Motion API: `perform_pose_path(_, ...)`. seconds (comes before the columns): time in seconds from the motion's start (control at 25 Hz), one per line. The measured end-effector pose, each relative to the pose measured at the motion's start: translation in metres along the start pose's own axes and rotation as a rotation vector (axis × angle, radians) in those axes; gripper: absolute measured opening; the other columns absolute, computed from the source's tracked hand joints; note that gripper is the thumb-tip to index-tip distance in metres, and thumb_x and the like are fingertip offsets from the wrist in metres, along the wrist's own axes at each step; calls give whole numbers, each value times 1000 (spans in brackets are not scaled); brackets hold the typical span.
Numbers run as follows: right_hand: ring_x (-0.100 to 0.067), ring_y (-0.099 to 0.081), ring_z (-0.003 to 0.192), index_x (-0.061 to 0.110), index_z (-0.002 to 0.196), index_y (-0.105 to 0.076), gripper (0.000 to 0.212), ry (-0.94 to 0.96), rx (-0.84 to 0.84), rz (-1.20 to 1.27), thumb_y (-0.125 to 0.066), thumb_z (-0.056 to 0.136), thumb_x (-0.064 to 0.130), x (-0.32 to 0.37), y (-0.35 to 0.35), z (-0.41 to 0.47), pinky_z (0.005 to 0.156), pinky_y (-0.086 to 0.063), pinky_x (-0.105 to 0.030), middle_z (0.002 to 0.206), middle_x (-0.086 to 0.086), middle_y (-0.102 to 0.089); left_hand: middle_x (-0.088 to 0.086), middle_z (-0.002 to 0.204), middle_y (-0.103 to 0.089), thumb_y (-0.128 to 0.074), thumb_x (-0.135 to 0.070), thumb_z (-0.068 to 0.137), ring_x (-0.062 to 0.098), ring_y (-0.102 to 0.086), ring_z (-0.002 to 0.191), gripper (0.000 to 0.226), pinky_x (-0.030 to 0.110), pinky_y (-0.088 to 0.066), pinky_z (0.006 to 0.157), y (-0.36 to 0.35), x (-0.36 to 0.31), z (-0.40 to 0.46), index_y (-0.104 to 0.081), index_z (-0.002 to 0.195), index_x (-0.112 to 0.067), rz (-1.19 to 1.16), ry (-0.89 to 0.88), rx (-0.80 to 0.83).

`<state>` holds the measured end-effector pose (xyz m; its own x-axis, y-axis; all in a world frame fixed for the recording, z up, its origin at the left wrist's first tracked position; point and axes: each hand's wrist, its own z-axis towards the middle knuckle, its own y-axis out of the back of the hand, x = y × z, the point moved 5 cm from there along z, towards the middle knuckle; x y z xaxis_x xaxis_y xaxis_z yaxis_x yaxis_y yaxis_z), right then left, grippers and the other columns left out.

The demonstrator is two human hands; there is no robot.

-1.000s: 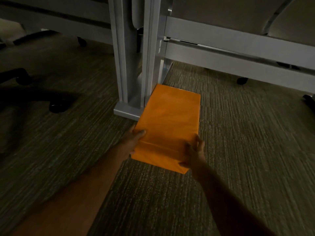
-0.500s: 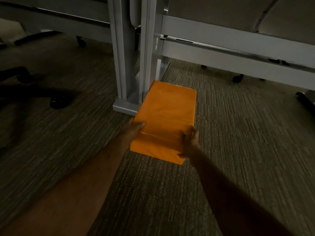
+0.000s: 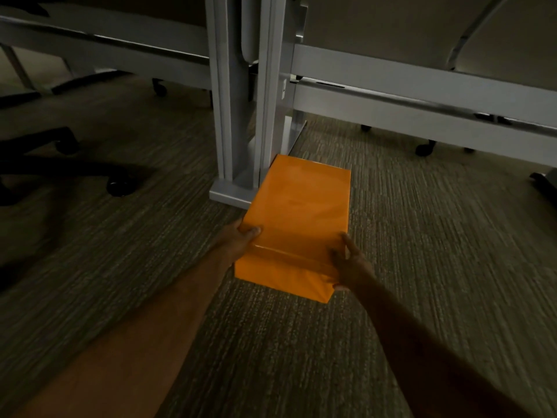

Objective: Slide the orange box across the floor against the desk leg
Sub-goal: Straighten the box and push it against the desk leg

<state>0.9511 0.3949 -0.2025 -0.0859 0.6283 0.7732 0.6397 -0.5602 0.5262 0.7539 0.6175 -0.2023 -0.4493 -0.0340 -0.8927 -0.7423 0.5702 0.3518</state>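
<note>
The orange box point(image 3: 298, 212) lies flat on the carpet, long side running away from me. Its far left edge touches the foot of the grey desk leg point(image 3: 232, 116). My left hand point(image 3: 241, 241) grips the box's near left corner, thumb on top. My right hand point(image 3: 351, 263) holds the near right corner, fingers on the top edge and down the side. Both forearms reach in from the bottom of the view.
An office chair base with black castors point(image 3: 119, 185) stands to the left. Grey desk rails point(image 3: 422, 95) run along the back, with more castors point(image 3: 425, 149) under them at right. Striped grey carpet point(image 3: 437, 267) covers the floor.
The box has slid a little farther along the desk leg, both hands staying on its near corners. The view shifted slightly.
</note>
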Motion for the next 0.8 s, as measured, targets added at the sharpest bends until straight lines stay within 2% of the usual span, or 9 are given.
perform_pose_path(0.12,-37,-73,77,54,152,-18,67,18,-2,9,-55,96,50,1,2,-2,51,-63,-44,156,-21,-35,8,144,-51,-64,-50,88,34,-53,124,70,48,-46,100,1,-1,1,-41,147,-21,64,-33,20)
perform_pose_path(0.24,-39,-73,79,50,155,-11,71,53,11,-64,-51,96,56,6,3,-12,53,-63,-49,150,-24,-43,14,147,-48,-66,-45,89,35,-50,128,71,47,-41,106,3,-2,1,-41,148,-13,39,-4,54)
perform_pose_path(0.4,-46,-64,109,54,152,4,104,95,29,-126,-61,74,78,0,-5,-23,58,-64,-49,159,-18,-33,15,145,-51,-64,-48,89,36,-50,128,69,49,-40,107,1,1,0,-44,146,-14,59,-43,42)
perform_pose_path(0.56,-44,-65,100,55,152,8,107,44,51,-124,-65,76,73,2,-4,-30,50,-62,-40,162,-18,-27,15,149,-47,-59,-48,93,35,-46,132,67,48,-35,111,1,-4,-10,-40,148,-14,140,-139,-19)
perform_pose_path(0.6,-45,-65,104,52,153,9,105,44,53,-165,-62,79,73,5,-5,-33,56,-62,-43,161,-19,-27,15,154,-39,-56,-47,94,35,-39,137,68,47,-29,115,0,-8,-15,-36,150,-14,223,-188,-64)
perform_pose_path(0.64,-47,-63,111,49,154,9,102,52,46,-220,-59,81,73,7,-6,-34,68,-62,-49,161,-19,-29,14,159,-29,-53,-46,97,35,-30,143,67,45,-21,118,-1,-12,-21,-31,153,-15,350,-241,-126)
perform_pose_path(0.72,-44,-55,127,43,157,3,97,63,-19,-337,-52,84,74,11,-6,-36,97,-51,-56,157,-18,-38,9,164,-12,-42,-45,101,34,-11,149,60,48,-10,119,-6,-16,-33,-26,154,-21,608,-310,-200)
perform_pose_path(0.8,-41,-50,133,38,158,-8,88,69,-92,-434,-49,87,71,15,-6,-41,104,-44,-52,153,-15,-45,2,165,-10,-33,-43,103,32,-2,150,55,53,-6,117,-15,-14,-44,-27,154,-23,803,-340,-160)
